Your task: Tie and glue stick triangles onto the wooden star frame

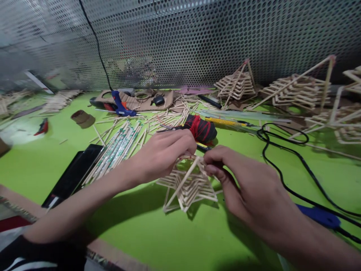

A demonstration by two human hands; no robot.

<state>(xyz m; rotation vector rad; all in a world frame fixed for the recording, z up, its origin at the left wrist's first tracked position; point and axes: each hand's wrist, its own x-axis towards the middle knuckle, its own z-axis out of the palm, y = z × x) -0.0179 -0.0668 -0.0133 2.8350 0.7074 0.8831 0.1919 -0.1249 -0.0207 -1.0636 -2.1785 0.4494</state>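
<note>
A star-shaped frame of stacked thin wooden sticks (184, 184) stands on the green table in front of me, with slanting sticks that meet near its top. My left hand (172, 150) reaches over the top from the left, its fingers curled down and closed on the frame; the fingertips are partly hidden. At the top right corner, my right hand (239, 177) pinches thumb and forefinger together against the sticks. What lies between those fingertips is too small to make out. Just behind both hands is a dark bundle wound with red string (201, 128).
Loose sticks and a plastic-wrapped stick bundle (115, 150) lie left, beside a black tray (73, 169). Behind are a blue glue gun (121, 105), a tape roll (82, 118) and a yellow cutter (225, 121). More stick frames (237, 86) and a black cable (299, 154) occupy the right.
</note>
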